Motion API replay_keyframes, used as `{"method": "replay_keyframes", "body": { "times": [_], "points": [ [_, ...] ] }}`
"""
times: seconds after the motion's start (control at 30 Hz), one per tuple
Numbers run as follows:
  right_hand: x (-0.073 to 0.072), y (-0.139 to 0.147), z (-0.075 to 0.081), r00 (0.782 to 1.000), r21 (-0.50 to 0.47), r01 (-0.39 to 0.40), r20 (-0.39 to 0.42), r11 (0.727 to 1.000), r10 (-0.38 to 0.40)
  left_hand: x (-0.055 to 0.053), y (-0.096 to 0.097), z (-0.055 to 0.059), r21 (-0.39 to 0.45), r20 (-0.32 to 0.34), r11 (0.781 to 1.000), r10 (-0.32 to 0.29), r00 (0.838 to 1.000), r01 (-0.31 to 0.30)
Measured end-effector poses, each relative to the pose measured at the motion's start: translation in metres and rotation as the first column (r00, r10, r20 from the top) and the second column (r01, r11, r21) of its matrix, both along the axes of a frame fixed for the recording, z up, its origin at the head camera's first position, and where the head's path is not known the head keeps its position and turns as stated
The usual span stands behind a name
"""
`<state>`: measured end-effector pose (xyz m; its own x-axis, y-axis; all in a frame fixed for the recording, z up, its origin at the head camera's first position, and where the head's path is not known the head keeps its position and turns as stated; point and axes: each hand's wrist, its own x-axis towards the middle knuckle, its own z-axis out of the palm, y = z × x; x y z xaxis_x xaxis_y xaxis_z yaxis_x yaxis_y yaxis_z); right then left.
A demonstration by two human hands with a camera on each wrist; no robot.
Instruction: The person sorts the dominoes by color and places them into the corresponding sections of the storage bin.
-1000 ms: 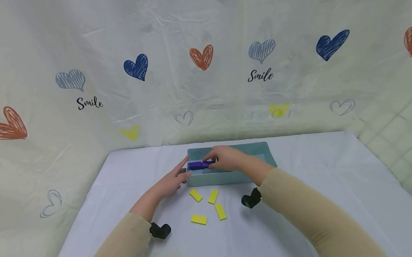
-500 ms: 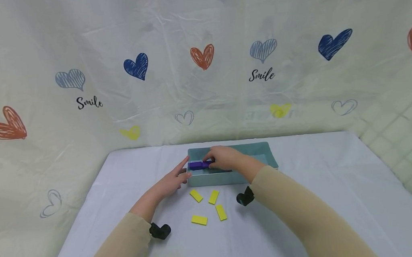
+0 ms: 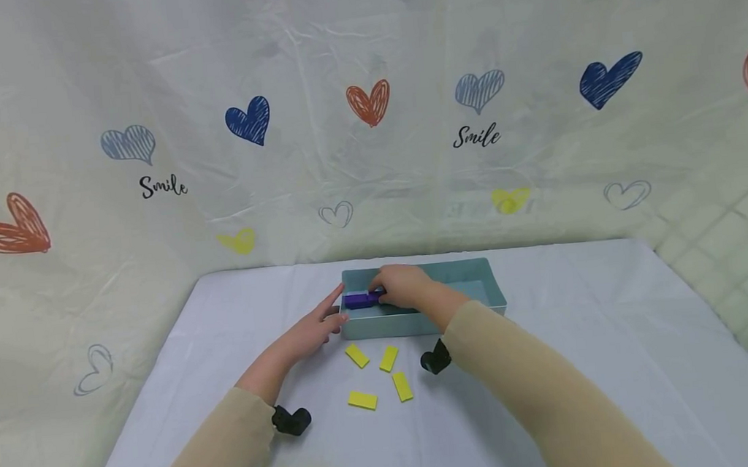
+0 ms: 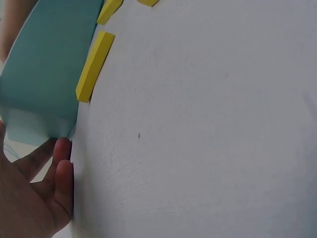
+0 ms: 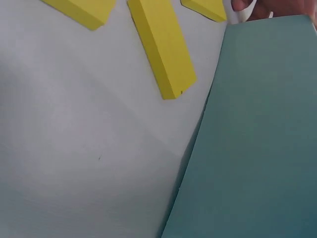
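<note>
A teal rectangular box (image 3: pixel 414 324) with low walls stands near the table's far edge. Its left end wall is steadied by my left hand (image 3: pixel 309 332), whose extended fingers (image 4: pixel 62 148) rest against it. Inside that end lies a purple block (image 3: pixel 356 301). Directly to its right, my right hand (image 3: pixel 406 287) reaches over the front wall and pinches a second purple block (image 3: pixel 377 296), mostly hidden by the fingers. The two blocks look end to end; whether they touch is unclear. The right wrist view shows mainly the box's outer side (image 5: pixel 257 124), not the right hand's grip.
Several yellow blocks lie loose on the white cloth in front of the box: an angled one (image 3: pixel 357 356), one beside it (image 3: pixel 388 358), one nearer (image 3: pixel 402 387) and a nearly level one (image 3: pixel 362 400). A white curtain (image 3: pixel 410 187) with printed hearts hangs behind the table.
My right hand has shifted slightly left inside the box along with its purple block, and the right forearm has swung left. The left hand and yellow blocks stay put.
</note>
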<state>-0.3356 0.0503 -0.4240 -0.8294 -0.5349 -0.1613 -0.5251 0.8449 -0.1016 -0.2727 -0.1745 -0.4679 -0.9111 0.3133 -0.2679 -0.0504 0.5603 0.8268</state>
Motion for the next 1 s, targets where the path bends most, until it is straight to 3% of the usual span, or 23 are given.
{"method": "replay_keyframes", "body": {
  "times": [0.7, 1.0],
  "points": [
    [0.0037, -0.0036, -0.0023, 1.000, -0.003, -0.003, -0.003, 1.000, 0.003, 0.0017, -0.0005, 0.0020, 0.000, -0.004, 1.000, -0.005, 1.000, 0.005],
    [0.0059, -0.0024, -0.0037, 0.998, 0.008, -0.036, -0.050, 0.999, 0.036, 0.0018, -0.0006, 0.0009, 0.005, -0.006, 1.000, 0.002, 1.000, -0.002]
  ]
}}
